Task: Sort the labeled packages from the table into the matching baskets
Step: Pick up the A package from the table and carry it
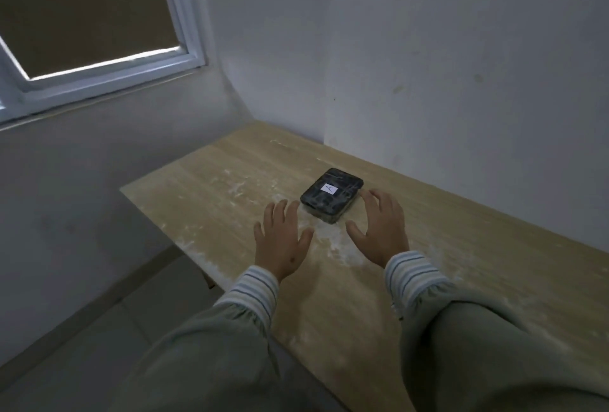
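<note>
A flat black wrapped package (331,194) lies on the light wooden table (461,246), with a small white label marked "A" on top. My left hand (282,240) hovers just left of and nearer than the package, fingers spread and empty. My right hand (380,226) is at the package's right near corner, fingers apart, holding nothing. Neither hand touches the package as far as I can tell. No basket is in view.
The table fills a corner, with white walls (461,65) behind and to the right. Its left edge (158,223) drops to a tiled floor (99,329). A white-framed window (99,32) sits in the left wall. Pale dusty smears mark the tabletop.
</note>
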